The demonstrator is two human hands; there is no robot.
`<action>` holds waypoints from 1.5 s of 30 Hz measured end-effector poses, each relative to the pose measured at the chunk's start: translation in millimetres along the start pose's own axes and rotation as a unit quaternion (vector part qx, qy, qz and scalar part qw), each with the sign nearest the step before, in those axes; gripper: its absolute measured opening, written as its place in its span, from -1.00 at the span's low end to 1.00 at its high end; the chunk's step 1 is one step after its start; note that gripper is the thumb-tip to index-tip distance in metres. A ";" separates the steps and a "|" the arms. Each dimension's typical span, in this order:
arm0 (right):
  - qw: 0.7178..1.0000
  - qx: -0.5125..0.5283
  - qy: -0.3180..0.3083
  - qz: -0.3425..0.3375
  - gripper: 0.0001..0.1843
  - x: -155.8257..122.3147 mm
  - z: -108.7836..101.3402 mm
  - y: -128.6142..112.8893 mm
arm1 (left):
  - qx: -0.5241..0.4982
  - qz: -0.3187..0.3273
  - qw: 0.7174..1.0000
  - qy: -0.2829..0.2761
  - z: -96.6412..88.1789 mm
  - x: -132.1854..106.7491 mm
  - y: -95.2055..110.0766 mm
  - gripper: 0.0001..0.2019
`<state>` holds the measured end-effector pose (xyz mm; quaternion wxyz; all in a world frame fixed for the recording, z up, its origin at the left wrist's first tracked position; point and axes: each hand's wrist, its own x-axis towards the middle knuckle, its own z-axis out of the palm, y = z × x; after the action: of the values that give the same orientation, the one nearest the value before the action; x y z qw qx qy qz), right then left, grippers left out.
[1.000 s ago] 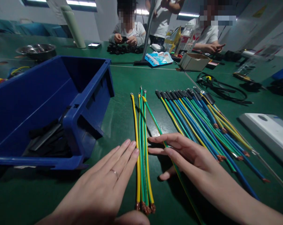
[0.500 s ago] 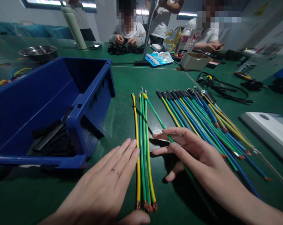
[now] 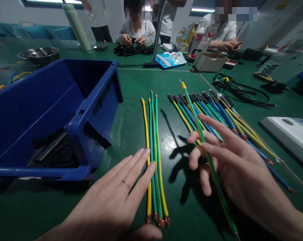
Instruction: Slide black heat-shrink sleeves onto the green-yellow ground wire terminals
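Observation:
My right hand (image 3: 238, 164) grips a green-and-yellow wire (image 3: 197, 122) between thumb and fingers, raised and slanting over the table. That wire has a yellow sleeve and a thin metal tip at its far end. Flat and with fingers stretched out, my left hand (image 3: 116, 197) rests its fingertips on a small row of wires (image 3: 152, 140), one yellow and several green-yellow. Bare copper strands show at their near ends, and metal terminals at their far ends. Behind my right hand lies a larger row of blue, green and yellow wires (image 3: 182, 117) with black sleeves, partly covered by the hand.
A blue bin (image 3: 78, 134) with black items inside stands at left. At right are a white device (image 3: 289, 137) and a black cable (image 3: 241, 90). Farther back stand a cardboard box (image 3: 209, 63), a blue pouch (image 3: 170, 60) and a metal bowl (image 3: 38, 55). Several people are across the table.
My right hand has moved right and lifted the wire; its far end has left the small row. My left fingertips have shifted slightly right, farther over that row.

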<state>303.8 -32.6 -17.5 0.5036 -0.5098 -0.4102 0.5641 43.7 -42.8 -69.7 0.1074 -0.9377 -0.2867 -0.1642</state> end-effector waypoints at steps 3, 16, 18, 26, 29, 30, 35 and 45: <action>0.999 -0.022 0.030 0.026 -0.34 1.2 -3.1 -8.8 | -0.014 0.003 1.000 -0.007 -2.2 1.0 -1.0 -0.08; 0.992 -0.097 -0.035 -0.073 -0.64 -8.9 -11.9 -3.9 | -0.017 -0.005 1.000 0.000 -3.0 7.7 8.3 -0.33; 0.973 -0.196 -0.060 -0.107 -0.61 -14.6 -15.5 1.2 | -0.009 -0.001 1.000 -0.003 -3.6 8.1 7.7 -0.31; 0.869 -0.442 -0.183 -0.129 -0.67 -26.8 -31.9 11.9 | -0.018 -0.020 0.999 0.047 3.0 8.3 9.4 -0.34; 0.851 -0.457 -0.244 -0.086 -0.73 -25.2 -27.6 5.2 | -0.021 -0.015 0.998 0.056 3.6 8.7 11.3 -0.42; 0.848 -0.456 -0.259 -0.073 -0.75 -24.0 -25.6 3.0 | -0.022 -0.011 0.998 0.059 3.4 8.4 11.8 -0.43; 0.849 -0.444 -0.279 -0.069 -0.77 -20.6 -19.4 -0.8 | -0.032 -0.012 0.996 0.086 3.1 6.8 12.5 -0.47; 0.848 -0.449 -0.260 -0.104 -0.78 -20.6 -21.3 1.1 | -0.075 -0.006 0.996 0.037 -2.0 7.2 6.0 -0.47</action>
<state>324.1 -54.2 -18.3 0.1500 -0.4691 -0.7856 0.3744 52.3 -44.7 -65.9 0.0458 -0.9348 -0.2749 -0.2201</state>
